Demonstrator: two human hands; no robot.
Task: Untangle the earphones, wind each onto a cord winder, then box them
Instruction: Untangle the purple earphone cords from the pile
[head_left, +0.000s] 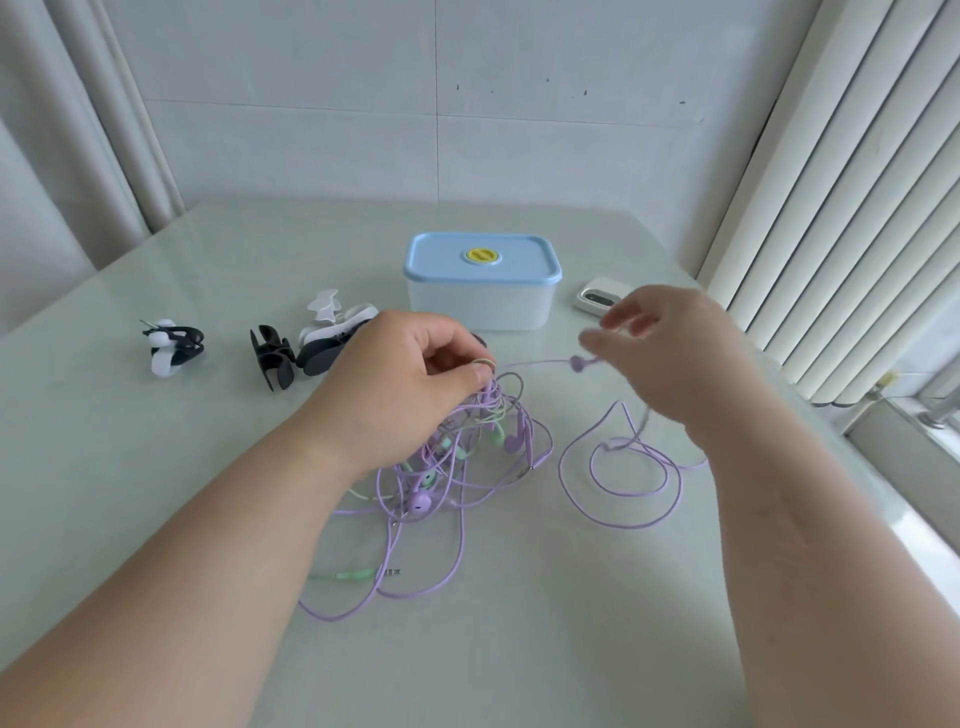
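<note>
A tangle of purple and green earphones (457, 467) lies mid-table. My left hand (405, 384) pinches the top of the tangle and lifts several cords. My right hand (670, 348), blurred, holds a purple cord that runs taut from the tangle past a small purple slider (576, 362). A freed length of purple cord (623, 483) loops on the table below that hand. Black and white cord winders (317, 343) lie behind my left hand. One winder (171, 345) further left carries a wound earphone. A white box with a shut blue lid (483, 283) stands at the back.
A small white device (600, 296) lies to the right of the box. White curtains hang at the left, and vertical blinds (831, 208) cover a window at the right. The pale table (156, 467) ends at a tiled wall.
</note>
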